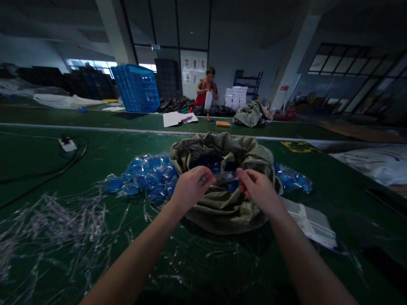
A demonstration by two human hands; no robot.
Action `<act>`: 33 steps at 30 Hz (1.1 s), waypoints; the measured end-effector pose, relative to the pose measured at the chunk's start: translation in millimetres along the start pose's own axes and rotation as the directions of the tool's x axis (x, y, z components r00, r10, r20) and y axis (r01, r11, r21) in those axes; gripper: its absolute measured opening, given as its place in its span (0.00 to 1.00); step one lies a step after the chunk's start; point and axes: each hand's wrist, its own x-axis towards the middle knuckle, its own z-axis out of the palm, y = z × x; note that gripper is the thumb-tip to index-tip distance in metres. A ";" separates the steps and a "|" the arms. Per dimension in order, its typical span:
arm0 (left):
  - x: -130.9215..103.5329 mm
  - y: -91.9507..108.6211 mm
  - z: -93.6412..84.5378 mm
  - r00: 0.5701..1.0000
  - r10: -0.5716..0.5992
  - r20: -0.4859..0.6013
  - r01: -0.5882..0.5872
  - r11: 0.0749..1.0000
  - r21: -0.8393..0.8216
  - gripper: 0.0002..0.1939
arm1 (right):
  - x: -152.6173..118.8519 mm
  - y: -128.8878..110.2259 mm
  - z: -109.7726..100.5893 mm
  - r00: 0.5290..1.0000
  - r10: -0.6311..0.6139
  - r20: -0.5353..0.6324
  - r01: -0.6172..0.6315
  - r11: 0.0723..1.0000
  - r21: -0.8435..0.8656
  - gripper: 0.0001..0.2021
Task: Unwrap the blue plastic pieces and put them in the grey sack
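Over the mouth of a grey-green woven sack, both hands are closed in a pinch. My left hand grips one end of a clear plastic bag, and my right hand pinches its other end. The bag is stretched between them; its contents are too dim to make out. Blue items in clear wrapping show inside the rolled-down sack. More wrapped blue items are heaped left of the sack, and a smaller group lies to its right.
Thin clear plastic strips are scattered at the left. A stack of flat clear bags lies right of the sack. A power strip with cables is at far left. Beyond stand blue crates and a co-worker holding a white box.
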 end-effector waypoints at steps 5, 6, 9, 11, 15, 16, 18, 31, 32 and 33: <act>-5.2 4.5 5.0 0.991 0.126 0.040 -0.132 0.966 0.222 0.06 | -0.5 -2.0 9.3 0.948 0.236 0.214 -0.278 0.941 0.195 0.13; -5.9 4.7 5.6 0.988 0.135 0.070 -0.148 0.962 0.232 0.06 | 0.7 -1.4 9.2 0.945 0.240 0.223 -0.289 0.931 0.221 0.10; -6.5 5.0 6.6 0.976 0.129 0.173 -0.167 0.959 0.229 0.06 | 4.6 1.1 6.3 0.956 0.222 0.190 -0.264 0.935 0.237 0.05; -5.8 5.9 6.3 0.971 0.097 0.217 -0.144 0.967 0.210 0.11 | 6.2 2.8 3.0 0.977 0.178 0.118 -0.196 0.967 0.161 0.05; -3.7 10.4 4.0 0.968 -0.001 0.251 -0.034 0.990 0.137 0.18 | 5.5 6.3 -0.9 0.998 -0.012 -0.066 0.003 0.992 -0.127 0.07; -3.6 12.0 3.5 0.966 -0.023 0.259 -0.008 0.993 0.121 0.18 | 4.6 7.1 -0.2 0.994 -0.066 -0.086 0.048 0.980 -0.191 0.08; -4.1 15.5 3.1 0.960 -0.048 0.276 0.019 0.994 0.108 0.20 | 2.0 8.2 3.4 0.986 -0.148 -0.084 0.120 0.955 -0.272 0.08; -13.5 37.4 5.8 0.942 -0.074 0.327 0.009 0.981 0.196 0.11 | -17.5 -7.9 17.4 0.978 -0.206 0.008 0.204 0.962 -0.182 0.04; -13.6 39.3 5.0 0.945 -0.078 0.319 0.015 0.981 0.195 0.10 | -19.2 -10.1 17.1 0.979 -0.206 0.006 0.204 0.964 -0.172 0.04; -14.0 41.4 4.1 0.948 -0.084 0.307 0.023 0.980 0.197 0.09 | -21.1 -12.5 16.8 0.979 -0.206 0.005 0.204 0.965 -0.165 0.04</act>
